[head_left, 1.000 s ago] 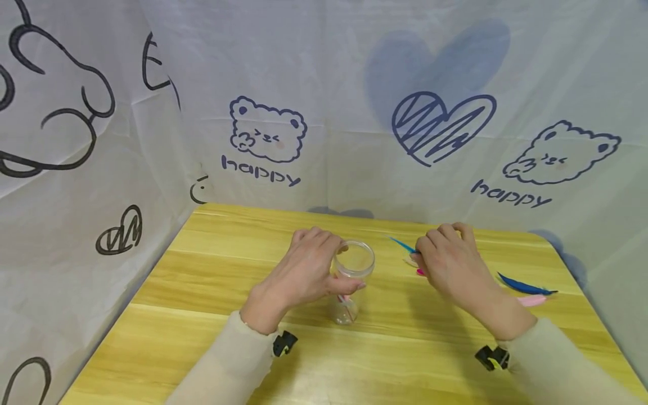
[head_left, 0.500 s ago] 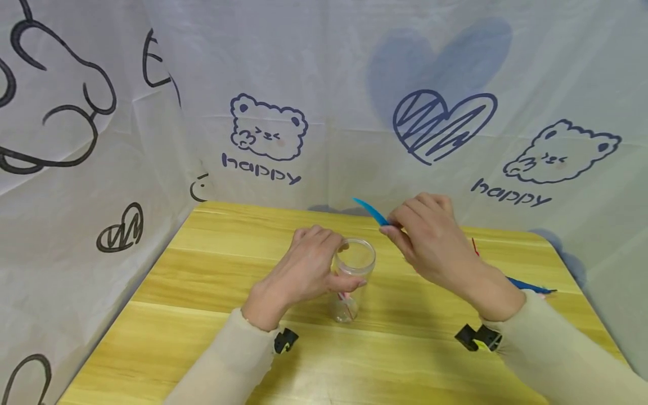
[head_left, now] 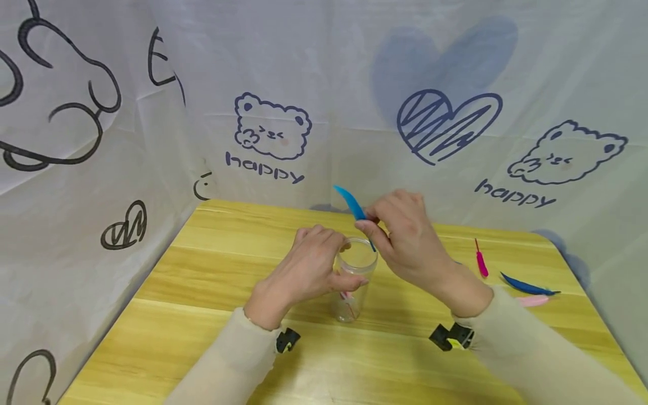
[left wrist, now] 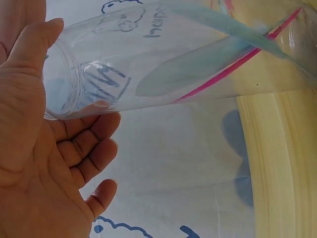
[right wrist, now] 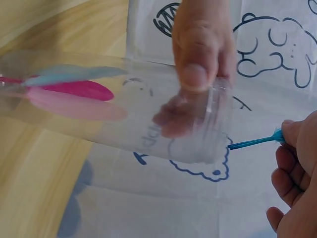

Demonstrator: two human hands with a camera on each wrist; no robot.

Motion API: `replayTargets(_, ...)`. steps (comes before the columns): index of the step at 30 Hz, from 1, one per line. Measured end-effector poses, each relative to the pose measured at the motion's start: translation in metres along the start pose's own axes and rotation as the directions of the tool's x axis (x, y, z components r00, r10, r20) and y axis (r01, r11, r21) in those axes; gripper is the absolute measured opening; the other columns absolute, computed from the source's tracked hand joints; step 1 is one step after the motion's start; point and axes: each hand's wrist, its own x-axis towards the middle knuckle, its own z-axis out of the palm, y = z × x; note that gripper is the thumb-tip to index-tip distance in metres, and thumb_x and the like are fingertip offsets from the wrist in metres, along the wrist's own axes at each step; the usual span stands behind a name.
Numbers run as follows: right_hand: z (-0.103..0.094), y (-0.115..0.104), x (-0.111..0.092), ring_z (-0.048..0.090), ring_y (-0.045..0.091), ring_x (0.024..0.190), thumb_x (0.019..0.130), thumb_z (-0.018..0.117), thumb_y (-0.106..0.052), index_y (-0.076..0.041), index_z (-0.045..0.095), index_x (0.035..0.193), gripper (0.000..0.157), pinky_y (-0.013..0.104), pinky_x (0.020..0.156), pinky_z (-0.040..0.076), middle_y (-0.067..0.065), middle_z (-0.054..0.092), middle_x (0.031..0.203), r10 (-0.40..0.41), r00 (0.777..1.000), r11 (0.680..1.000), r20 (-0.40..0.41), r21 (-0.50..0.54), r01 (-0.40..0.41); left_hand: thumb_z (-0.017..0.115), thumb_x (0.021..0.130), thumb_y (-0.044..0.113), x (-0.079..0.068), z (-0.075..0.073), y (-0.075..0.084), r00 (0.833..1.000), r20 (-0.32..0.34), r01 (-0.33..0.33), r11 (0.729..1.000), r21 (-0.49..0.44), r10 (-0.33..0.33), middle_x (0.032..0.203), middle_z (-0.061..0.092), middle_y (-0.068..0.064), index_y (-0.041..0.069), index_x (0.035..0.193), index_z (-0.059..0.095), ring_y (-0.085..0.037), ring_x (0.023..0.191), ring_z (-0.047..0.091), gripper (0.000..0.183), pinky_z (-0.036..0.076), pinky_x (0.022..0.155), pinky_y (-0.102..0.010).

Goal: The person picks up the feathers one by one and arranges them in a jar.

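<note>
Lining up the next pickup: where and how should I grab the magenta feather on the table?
I'd pinch the magenta feather by its vane, near the quill, coming from above. It appears to lie flat, its thin quill pointing toward the far edge of the table; the wider vane offers more to grip and leaves the quill free.

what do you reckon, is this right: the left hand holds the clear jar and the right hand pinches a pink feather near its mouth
Not quite: the feather is blue, not pink, as the head view shows. The left hand does hold the clear jar, and the right hand does pinch the feather near its mouth.
</note>
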Motion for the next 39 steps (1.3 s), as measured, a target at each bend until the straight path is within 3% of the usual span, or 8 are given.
replayTargets(6,0.010,0.003,-0.007,0.055,0.028,0.085,0.097,0.074,-0.017,-0.005,0.064,0.094,0.017,0.048,0.083,0.036,0.005,0.062,0.083,-0.005,1.000,1.000,0.007,-0.011,0.005,0.077,0.085,0.069,0.001,0.000,0.001,1.000,0.007,0.009,1.000,-0.001,-0.009,0.114,0.072,0.003,0.013,0.116,0.072,-0.019,0.109,0.059,0.064,0.039,0.094,-0.040)
replayTargets(13,0.018,0.006,-0.016,0.052,0.031,0.079,0.113,0.047,-0.035,-0.003,0.059,0.091,0.041,0.050,0.079,0.038,0.008,0.058,0.078,-0.103,0.994,0.984,-0.020,-0.150,0.099,0.077,0.085,0.068,0.000,0.000,0.000,1.000,0.003,0.002,1.000,0.006,-0.002,0.112,0.071,0.004,0.013,0.114,0.070,-0.019,0.106,0.058,0.062,0.038,0.093,-0.039)
replayTargets(20,0.026,0.007,-0.027,0.050,0.028,0.079,0.114,0.046,-0.032,-0.005,0.059,0.090,0.038,0.049,0.083,0.038,0.006,0.057,0.080,-0.114,0.993,0.962,0.031,-0.246,0.118,0.077,0.085,0.068,-0.001,0.000,-0.001,1.000,0.008,0.004,1.000,0.003,-0.004,0.112,0.071,0.004,0.014,0.112,0.069,-0.018,0.107,0.058,0.061,0.038,0.093,-0.039)
replayTargets(39,0.028,0.010,-0.032,0.055,0.030,0.085,0.112,0.050,-0.034,-0.005,0.060,0.091,0.038,0.045,0.080,0.040,0.007,0.062,0.083,-0.039,0.998,0.967,0.052,-0.248,0.050,0.077,0.085,0.068,0.000,0.001,-0.001,1.000,0.004,-0.006,1.000,0.002,0.006,0.111,0.071,0.004,0.014,0.115,0.070,-0.018,0.106,0.058,0.063,0.039,0.094,-0.039)
